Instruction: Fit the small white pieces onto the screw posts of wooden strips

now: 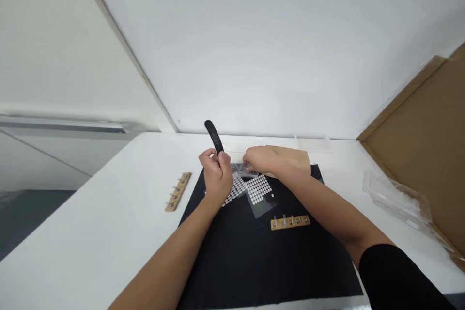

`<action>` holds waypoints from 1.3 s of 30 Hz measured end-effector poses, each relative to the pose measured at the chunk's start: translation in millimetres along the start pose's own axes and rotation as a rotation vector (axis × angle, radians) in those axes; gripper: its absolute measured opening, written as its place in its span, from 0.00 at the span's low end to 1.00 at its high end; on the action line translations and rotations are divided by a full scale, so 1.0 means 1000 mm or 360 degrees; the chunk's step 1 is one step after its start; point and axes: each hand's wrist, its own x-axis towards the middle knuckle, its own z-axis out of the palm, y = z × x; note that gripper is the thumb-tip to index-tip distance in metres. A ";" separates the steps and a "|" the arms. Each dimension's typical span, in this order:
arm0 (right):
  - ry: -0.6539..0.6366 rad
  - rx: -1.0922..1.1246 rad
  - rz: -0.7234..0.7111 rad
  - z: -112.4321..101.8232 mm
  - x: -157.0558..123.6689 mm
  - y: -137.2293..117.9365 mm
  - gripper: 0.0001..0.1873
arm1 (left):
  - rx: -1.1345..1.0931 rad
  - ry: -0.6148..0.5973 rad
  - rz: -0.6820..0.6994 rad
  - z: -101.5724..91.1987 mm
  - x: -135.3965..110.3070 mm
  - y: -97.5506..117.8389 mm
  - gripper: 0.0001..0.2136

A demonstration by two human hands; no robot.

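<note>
Nearest on the black mat (269, 264): a wooden bar (290, 223) with clear tips, lying crosswise. Beyond it, a dotted sheet (259, 189). Your left hand (218, 177) is closed around a black curved strip (213, 134), long axis rising from your fist, free end away and leftward. The clear packet (240, 170) lies just right of that fist, under your right hand (259, 158), the nearer one; fingers bunched, pinch on it cannot be told. Brown paper (294, 156) beyond your right forearm.

A brown board (425, 135) stands at right beside a clear plastic piece (397, 197), perhaps packaging, on the white table (109, 227).
</note>
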 end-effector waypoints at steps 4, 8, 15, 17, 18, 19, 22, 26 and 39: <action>0.0013 -0.0036 -0.0012 0.000 -0.002 -0.001 0.10 | 0.0004 0.0009 0.0018 0.000 0.000 -0.003 0.11; 0.0009 -0.0049 -0.0037 -0.003 -0.006 -0.003 0.07 | 0.0023 -0.0002 0.0023 0.000 0.000 -0.005 0.10; 0.0024 0.0065 -0.0051 -0.011 -0.009 -0.002 0.07 | 0.0101 -0.0057 0.0047 -0.002 0.001 -0.005 0.10; 0.0046 0.0130 -0.0044 -0.013 -0.010 -0.001 0.07 | 0.0132 -0.0082 0.0050 -0.003 0.001 -0.004 0.09; 0.0060 0.0169 -0.0037 -0.015 -0.011 0.000 0.07 | 0.0150 -0.0096 0.0048 -0.003 0.001 -0.003 0.09; 0.0074 0.0214 -0.0028 -0.016 -0.013 0.001 0.07 | 0.0169 -0.0108 0.0046 -0.003 0.000 -0.003 0.09; 0.0093 0.0386 -0.0011 -0.019 -0.016 0.006 0.06 | 0.0222 -0.0129 0.0051 -0.004 0.000 0.000 0.09; 0.0119 0.0690 -0.0018 -0.018 -0.026 0.015 0.05 | 0.0245 -0.0164 0.0101 -0.004 -0.001 0.003 0.10; 0.0273 0.2067 -0.0194 -0.002 -0.089 0.026 0.19 | -0.0089 -0.0665 0.0390 -0.003 -0.009 0.030 0.08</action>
